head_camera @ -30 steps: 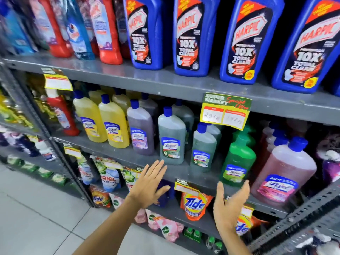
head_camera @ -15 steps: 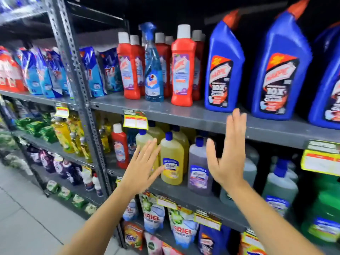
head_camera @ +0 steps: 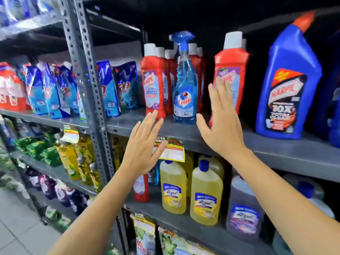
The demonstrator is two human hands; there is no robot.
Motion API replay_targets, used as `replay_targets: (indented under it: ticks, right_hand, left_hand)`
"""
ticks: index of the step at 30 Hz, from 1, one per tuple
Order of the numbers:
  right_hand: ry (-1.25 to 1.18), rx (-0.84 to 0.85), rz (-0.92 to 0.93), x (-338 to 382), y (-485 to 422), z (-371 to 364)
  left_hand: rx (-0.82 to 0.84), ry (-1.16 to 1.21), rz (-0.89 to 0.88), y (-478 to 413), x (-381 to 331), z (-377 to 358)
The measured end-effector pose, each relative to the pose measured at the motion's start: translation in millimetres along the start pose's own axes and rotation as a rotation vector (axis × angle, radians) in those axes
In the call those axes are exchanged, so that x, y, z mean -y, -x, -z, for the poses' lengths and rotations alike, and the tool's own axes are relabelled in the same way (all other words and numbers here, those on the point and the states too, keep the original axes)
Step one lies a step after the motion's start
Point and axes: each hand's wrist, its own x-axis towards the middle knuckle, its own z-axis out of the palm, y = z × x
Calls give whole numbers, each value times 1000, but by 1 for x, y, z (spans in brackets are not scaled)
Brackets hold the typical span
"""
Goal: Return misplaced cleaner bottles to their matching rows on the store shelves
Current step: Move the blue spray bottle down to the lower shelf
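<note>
A blue Colin spray bottle (head_camera: 185, 92) stands among red Harpic bottles (head_camera: 153, 85) on the upper grey shelf (head_camera: 184, 132). Another red Harpic bottle (head_camera: 230, 76) stands to its right, and a big blue Harpic bottle (head_camera: 287, 89) further right. One red bottle (head_camera: 141, 188) sits on the shelf below beside yellow bottles (head_camera: 206, 196). My left hand (head_camera: 143, 150) is raised flat with fingers apart, just below and left of the spray bottle. My right hand (head_camera: 219, 122) is open too, right of the spray bottle, in front of the red bottle. Neither hand holds anything.
A perforated grey upright post (head_camera: 88, 74) divides the shelving. Blue refill pouches (head_camera: 108, 89) stand left of the red bottles. A yellow price tag (head_camera: 173, 151) hangs on the shelf edge. A purple bottle (head_camera: 244, 208) stands right of the yellow ones. Grey floor tiles (head_camera: 18, 234) lie lower left.
The view has swung up and left from the lower shelf to the upper one. Both hands have risen, open, and now flank the blue spray bottle.
</note>
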Motion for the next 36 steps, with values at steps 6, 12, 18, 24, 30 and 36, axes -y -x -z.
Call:
replay_targets:
  ticks: [6,12,18,24,30,36]
  right_hand:
    - [11,73,-63,14,-43,-48]
    - [80,61,-147,16,-79,-74]
    - [-168,0,-554,14,-111,-86]
    - [-309,75,-740,8,-124,-85]
    - [-126,-96,-608,21,-107,-86]
    - [-27,-187,-435,60,-72,-73]
  left_hand:
    - [-16,43,5,-18,62,-5]
    - [61,86,-108,-32,102,-12]
    - [143,76,-129,-34,113,-19]
    - [144,105,-120,-33,114,-18]
    - [92,62,-117,-33,115,-22]
    - [42,104,-143,-31,116,-27]
